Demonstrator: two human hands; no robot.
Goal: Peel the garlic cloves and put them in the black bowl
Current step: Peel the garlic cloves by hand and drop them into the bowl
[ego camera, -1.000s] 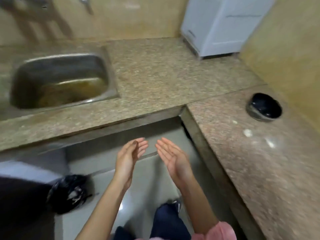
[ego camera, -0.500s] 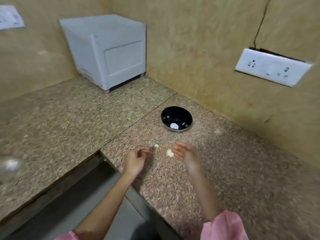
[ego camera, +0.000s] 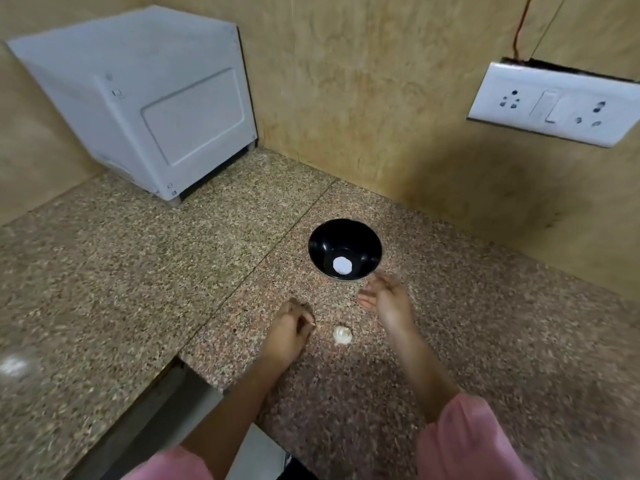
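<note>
Edges: the speckled stone surface ends in a stepped front edge just behind and to the left of the left grip. That forearm crosses the corner. A straight seam runs diagonally away from the corner, passing left of the left grip. The wall closes the far side beyond the right grip, with a white socket plate high on it. A white box sits in the far corner, well apart from both grips. The surface runs on wide to the right of the right grip and to the left of the seam.

Grips: the left grip is curled, fingers drawn in toward the thumb; cannot tell whether anything is pinched. The right grip is blurred, fingers loosely spread, holding nothing.

Task thing: one garlic clove lies on the surface between the two grips, touching neither.

Containers: the black bowl stands upright just beyond the right grip's fingertips. There is a round white patch at its bottom; cannot tell glare from object.
</note>
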